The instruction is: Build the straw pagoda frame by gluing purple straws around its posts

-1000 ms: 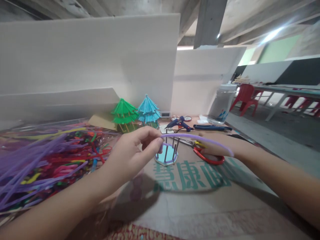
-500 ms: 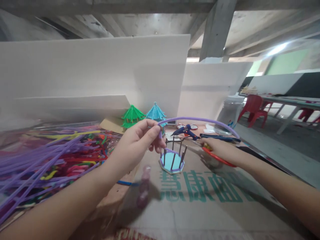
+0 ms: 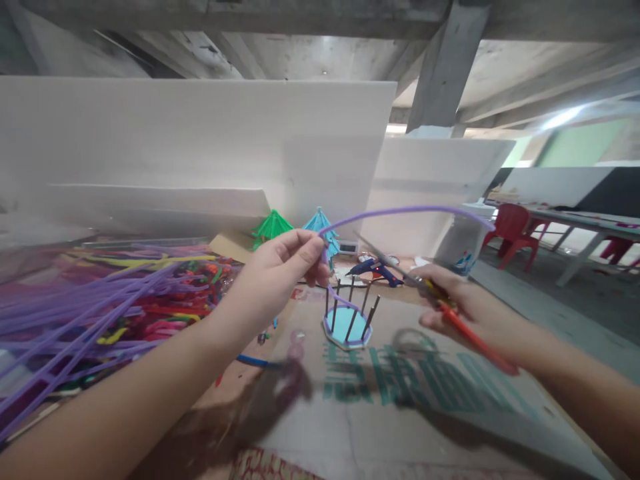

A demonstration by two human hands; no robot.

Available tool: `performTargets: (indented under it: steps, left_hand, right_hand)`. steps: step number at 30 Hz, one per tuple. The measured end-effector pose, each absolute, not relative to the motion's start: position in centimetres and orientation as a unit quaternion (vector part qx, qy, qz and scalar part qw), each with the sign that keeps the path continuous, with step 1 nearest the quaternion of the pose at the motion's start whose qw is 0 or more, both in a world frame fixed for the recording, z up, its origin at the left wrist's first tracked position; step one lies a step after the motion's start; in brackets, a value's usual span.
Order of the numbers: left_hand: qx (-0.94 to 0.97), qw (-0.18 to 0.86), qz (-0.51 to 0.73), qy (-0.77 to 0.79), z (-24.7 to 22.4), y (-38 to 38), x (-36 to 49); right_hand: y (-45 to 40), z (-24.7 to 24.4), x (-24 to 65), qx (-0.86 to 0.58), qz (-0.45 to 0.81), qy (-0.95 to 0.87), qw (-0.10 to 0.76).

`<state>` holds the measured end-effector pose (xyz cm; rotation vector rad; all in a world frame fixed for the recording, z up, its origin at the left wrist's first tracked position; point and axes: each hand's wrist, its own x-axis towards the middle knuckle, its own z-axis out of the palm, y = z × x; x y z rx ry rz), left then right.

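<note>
My left hand (image 3: 295,260) pinches a purple pipe cleaner (image 3: 400,211) between thumb and fingers. One long end arcs off to the right, and the other runs down to a light-blue octagonal base (image 3: 345,321) edged in purple, ringed by several upright brown sticks (image 3: 374,313). My right hand (image 3: 450,303) is closed around red-handled scissors (image 3: 465,333). Their metal blades point up and left, below the arc and apart from it. A blue glue gun (image 3: 375,270) lies behind the base, with its small light lit.
Loose purple and coloured pipe cleaners (image 3: 125,300) are heaped on the left. Green (image 3: 274,227) and blue (image 3: 320,223) model roofs stand behind my left hand. A clear jar (image 3: 457,240) is at the back right. Printed cardboard (image 3: 310,427) covers the table; white boards (image 3: 200,147) rise behind.
My right hand has lifted the scissors off the table, blades now raised toward the pipe cleaner. My left hand has risen slightly, and the arc sits higher. The camera view has shifted a little.
</note>
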<state>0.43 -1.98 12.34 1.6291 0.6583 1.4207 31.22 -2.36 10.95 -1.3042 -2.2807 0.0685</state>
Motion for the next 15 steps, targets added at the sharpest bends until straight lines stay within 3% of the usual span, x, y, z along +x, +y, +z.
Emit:
performTargets:
  steps: [6,15]
  left_hand:
    - [0.733,0.441,0.429,0.29,11.8,-2.3,1.3]
    - [0.709,0.509,0.381,0.306,11.2,-2.8,1.8]
  right_hand:
    - [-4.7,9.4,28.2,-0.399,0.13,-0.873,0.249]
    - [-5.8,9.4,27.3,-0.374,0.246,-0.859,0.248]
